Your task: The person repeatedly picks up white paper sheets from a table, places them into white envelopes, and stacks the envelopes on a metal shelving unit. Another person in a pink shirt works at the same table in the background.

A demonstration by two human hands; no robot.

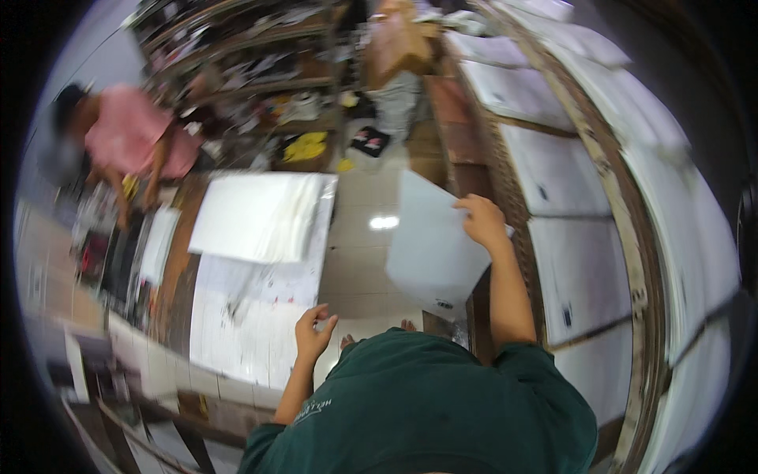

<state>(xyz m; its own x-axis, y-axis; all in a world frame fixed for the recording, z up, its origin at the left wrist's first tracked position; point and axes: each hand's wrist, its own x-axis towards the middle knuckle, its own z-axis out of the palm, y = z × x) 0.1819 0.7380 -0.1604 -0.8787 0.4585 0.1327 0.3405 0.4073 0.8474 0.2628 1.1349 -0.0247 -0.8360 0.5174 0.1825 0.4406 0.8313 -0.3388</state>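
Note:
My right hand (pixel 483 221) is closed on the upper edge of a large pale translucent sheet (pixel 430 245). The sheet hangs upright over the floor, between the table and the shelf rack on my right, with a small dark mark near its bottom edge. My left hand (pixel 314 330) is raised beside the table's near right corner, fingers partly curled and apart, holding nothing. On the white-topped table (pixel 253 316) to my left lies a thick stack of white sheets (pixel 249 213), its right side slightly fanned.
A rack on the right holds several white sheets or panels (pixel 576 272) in wooden-edged bays. At the far left a person in a pink shirt (pixel 130 130) bends over a cluttered bench. Crowded shelves (pixel 245 71) and a cardboard box (pixel 395 47) stand at the back; tiled floor (pixel 355 268) runs between.

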